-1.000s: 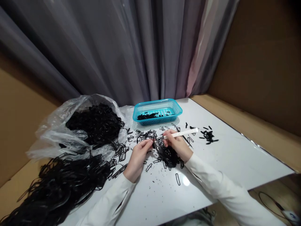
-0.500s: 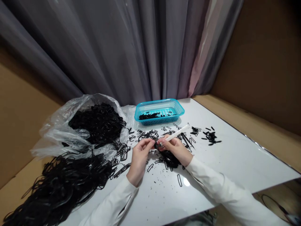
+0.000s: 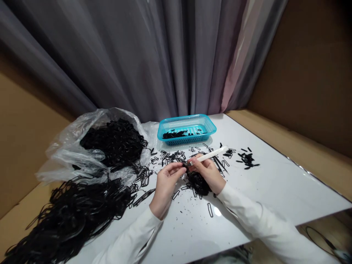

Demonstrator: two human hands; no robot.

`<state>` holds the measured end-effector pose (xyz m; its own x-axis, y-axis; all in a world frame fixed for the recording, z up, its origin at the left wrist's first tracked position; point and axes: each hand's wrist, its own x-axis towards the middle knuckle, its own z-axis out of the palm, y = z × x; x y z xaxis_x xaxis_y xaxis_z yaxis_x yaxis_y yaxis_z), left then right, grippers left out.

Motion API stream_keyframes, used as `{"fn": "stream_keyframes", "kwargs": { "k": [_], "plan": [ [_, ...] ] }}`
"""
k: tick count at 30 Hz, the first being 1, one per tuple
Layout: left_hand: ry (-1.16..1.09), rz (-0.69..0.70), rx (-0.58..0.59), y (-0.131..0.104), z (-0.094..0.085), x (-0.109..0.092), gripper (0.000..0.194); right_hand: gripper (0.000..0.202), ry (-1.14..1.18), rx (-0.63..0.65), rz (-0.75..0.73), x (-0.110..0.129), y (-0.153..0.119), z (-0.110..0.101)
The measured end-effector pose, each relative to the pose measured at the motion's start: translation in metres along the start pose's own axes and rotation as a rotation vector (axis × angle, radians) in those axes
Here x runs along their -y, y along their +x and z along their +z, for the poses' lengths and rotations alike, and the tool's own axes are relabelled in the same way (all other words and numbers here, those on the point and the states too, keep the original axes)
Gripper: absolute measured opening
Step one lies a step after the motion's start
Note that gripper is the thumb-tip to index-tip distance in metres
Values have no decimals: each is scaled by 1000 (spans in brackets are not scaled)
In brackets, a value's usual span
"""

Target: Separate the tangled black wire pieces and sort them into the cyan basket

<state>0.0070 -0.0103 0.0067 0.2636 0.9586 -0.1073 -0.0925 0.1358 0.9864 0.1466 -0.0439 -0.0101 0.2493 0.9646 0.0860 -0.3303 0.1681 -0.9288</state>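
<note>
My right hand (image 3: 209, 172) is closed around a slim white pen-like tool (image 3: 213, 154), whose tip points left toward my other hand. Pinched between the thumb and fingers of my left hand (image 3: 168, 183) is a black strip piece (image 3: 185, 165), partly hidden by the fingertips. The two hands nearly meet, tool tip at the black piece. Under and beside them lies a dark clump of black pieces (image 3: 198, 184). Small black loops (image 3: 173, 156) are scattered behind the hands, and one loop (image 3: 210, 210) lies apart nearer me.
A blue perforated basket (image 3: 187, 140) with black bits stands at the back. On the left are a clear plastic bag (image 3: 66, 146) of black pieces and a tangled black heap (image 3: 82, 216). A small black pile (image 3: 247, 160) lies right on the white table (image 3: 275, 190).
The white tool has shifted slightly right and its angle has flattened. My left hand has moved a little right, its fingers more extended around the black piece.
</note>
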Motion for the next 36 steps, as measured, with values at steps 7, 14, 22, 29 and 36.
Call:
{"fn": "stream_keyframes", "kwargs": {
  "k": [7, 14, 22, 29, 36],
  "plan": [
    [3, 9, -10, 0, 1, 2, 26, 32, -41, -8, -61, -2, 0, 1],
    [11, 39, -27, 0, 1, 1, 26, 32, -82, -29, -122, -2, -2, 4],
    [13, 62, -40, 0, 0, 0, 25, 29, -133, -17, -167, -4, -3, 5],
    [14, 68, -51, -1, 0, 4, 24, 18, -257, -19, -215, -10, -5, 3],
    [-1, 47, -45, -2, -1, 3, 26, 17, -367, 10, -175, -1, -6, 1]
  ]
}}
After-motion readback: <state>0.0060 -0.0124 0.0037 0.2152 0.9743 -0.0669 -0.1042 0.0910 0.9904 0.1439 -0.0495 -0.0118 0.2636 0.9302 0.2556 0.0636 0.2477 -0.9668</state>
